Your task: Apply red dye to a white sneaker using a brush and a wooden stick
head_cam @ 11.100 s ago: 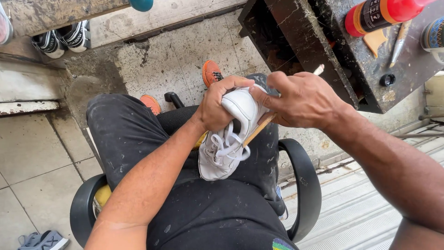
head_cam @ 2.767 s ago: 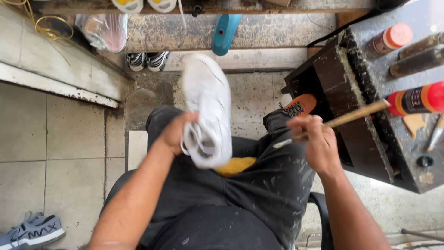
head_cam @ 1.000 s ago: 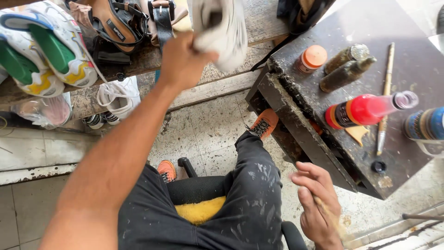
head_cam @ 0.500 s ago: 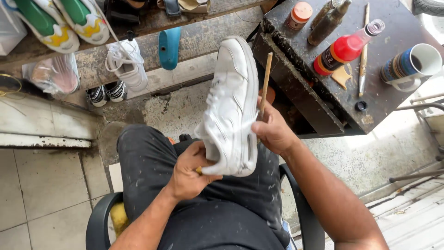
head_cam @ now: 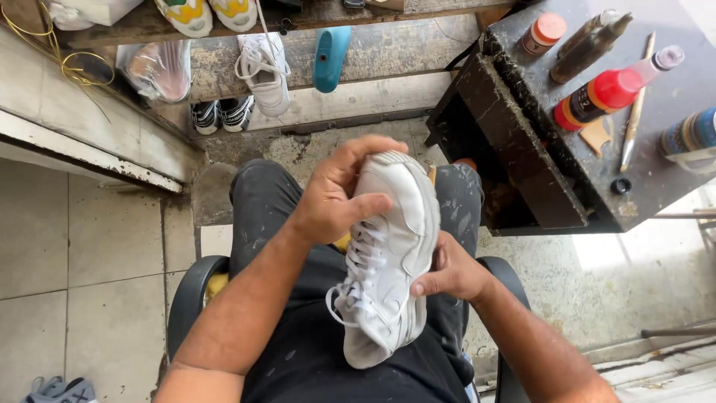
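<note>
A white lace-up sneaker (head_cam: 395, 254) lies across my lap, toe end pointing away from me, laces facing up and left. My left hand (head_cam: 339, 194) clasps it from above near the toe, thumb pressed on the tongue area. My right hand (head_cam: 447, 272) grips its side and sole from the right, near the heel half. The thin wooden stick seen earlier is hidden; only a sliver shows by the toe (head_cam: 431, 174). I sit in a black chair (head_cam: 190, 298) in dark, paint-flecked trousers.
A dark, stained worktable (head_cam: 589, 149) stands at right with a red-capped bottle (head_cam: 604, 93), an orange-lidded jar (head_cam: 543, 33), a brush (head_cam: 634, 123) and a can (head_cam: 690, 134). Ahead, a ledge holds several shoes (head_cam: 261, 67) and a blue shoe form (head_cam: 330, 56). Tiled floor lies left.
The sneaker came down from the raised, upright hold to rest flat on my lap. My left hand shifted to its top; my right hand moved under its side, and the stick is no longer in sight.
</note>
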